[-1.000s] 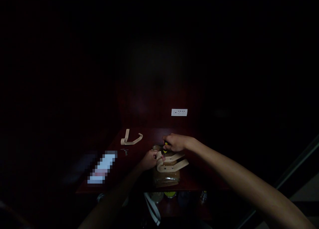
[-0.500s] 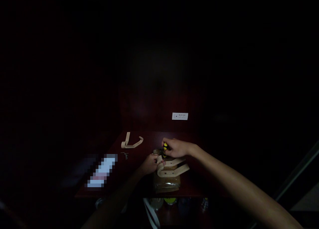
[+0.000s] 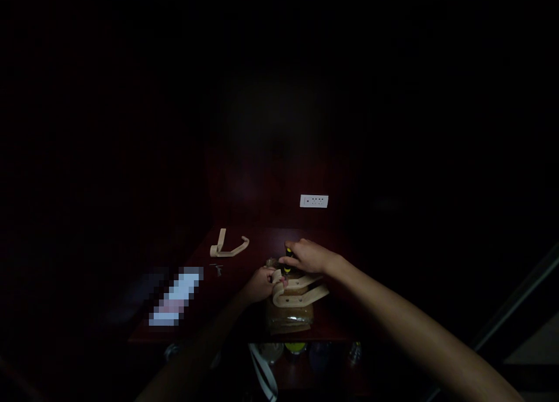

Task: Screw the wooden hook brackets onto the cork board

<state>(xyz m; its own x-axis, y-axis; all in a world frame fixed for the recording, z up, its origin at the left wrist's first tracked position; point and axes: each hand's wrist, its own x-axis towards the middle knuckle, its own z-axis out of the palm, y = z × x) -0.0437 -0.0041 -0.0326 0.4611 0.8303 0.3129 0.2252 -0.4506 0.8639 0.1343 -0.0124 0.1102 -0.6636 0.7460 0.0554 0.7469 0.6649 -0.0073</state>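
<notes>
My right hand [image 3: 308,256] is closed round a black and yellow screwdriver [image 3: 287,261], held upright over pale bent wooden pieces [image 3: 294,300] with small holes. My left hand [image 3: 261,285] grips the curved left end of these pieces. They rest on a brown package wrapped in shiny clear film [image 3: 290,320]. The screwdriver's tip is hidden behind the wood and fingers. Farther back on the left, another bent wooden piece [image 3: 229,253] lies on the dark red table [image 3: 244,326], with several small screws [image 3: 218,268] in front of it.
A blurred bright rectangle [image 3: 177,297] lies at the table's left side. A white socket plate [image 3: 314,201] is on the back wall. Below the table's front edge are a white strap [image 3: 264,371], a yellow-green-topped container [image 3: 296,348] and other dim items.
The fingers of my right hand have shifted on the screwdriver, which now stands more upright. My left hand still holds the wood. The whole view has moved slightly.
</notes>
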